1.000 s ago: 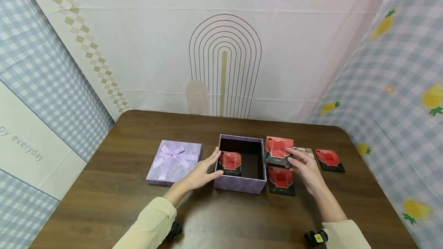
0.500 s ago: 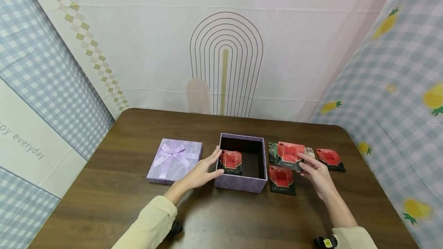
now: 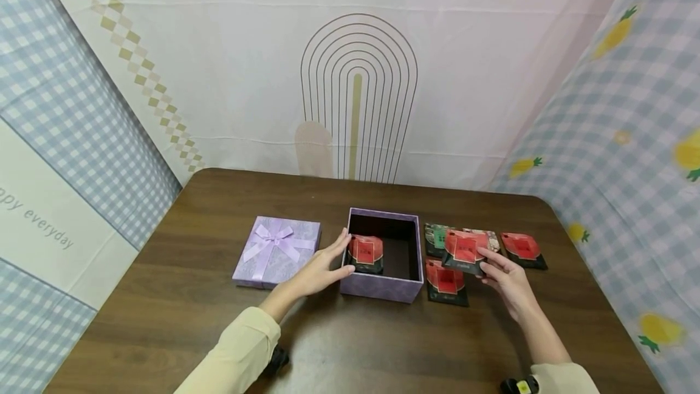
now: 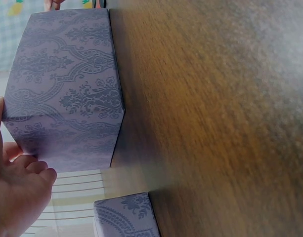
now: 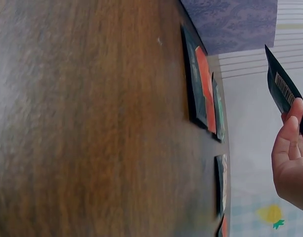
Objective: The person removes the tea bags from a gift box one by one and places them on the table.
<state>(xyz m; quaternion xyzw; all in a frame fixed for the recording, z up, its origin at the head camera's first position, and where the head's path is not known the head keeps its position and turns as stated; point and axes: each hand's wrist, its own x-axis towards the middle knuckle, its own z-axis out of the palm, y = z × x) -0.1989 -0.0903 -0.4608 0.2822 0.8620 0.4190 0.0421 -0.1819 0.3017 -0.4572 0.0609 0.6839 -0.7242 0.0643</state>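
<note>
My right hand [image 3: 507, 278] pinches a red and black sachet [image 3: 462, 249] by its right edge, raised above the other sachets. A barcode shows on the back of this sachet [image 5: 283, 90] in the right wrist view. My left hand [image 3: 315, 273] rests against the left side of an open purple box [image 3: 381, 289], thumb near the front left corner and fingers along the rim. In the left wrist view, that hand's [image 4: 22, 190] smaller fingers bend against the patterned wall. Inside the box, at its left, stands another red and black sachet [image 3: 366, 253].
A purple lid [image 3: 280, 251] with a ribbon bow lies left of the box. Right of the box lie a green sachet [image 3: 436, 239], a red and black sachet [image 3: 446, 282], a pale patterned one [image 3: 494, 241] partly covered, and another red one [image 3: 523, 249] farthest right.
My right hand has moved right with the sachet, away from the box, and the sachet has tilted flatter. The green sachet is now uncovered. The left hand stays at the box.
</note>
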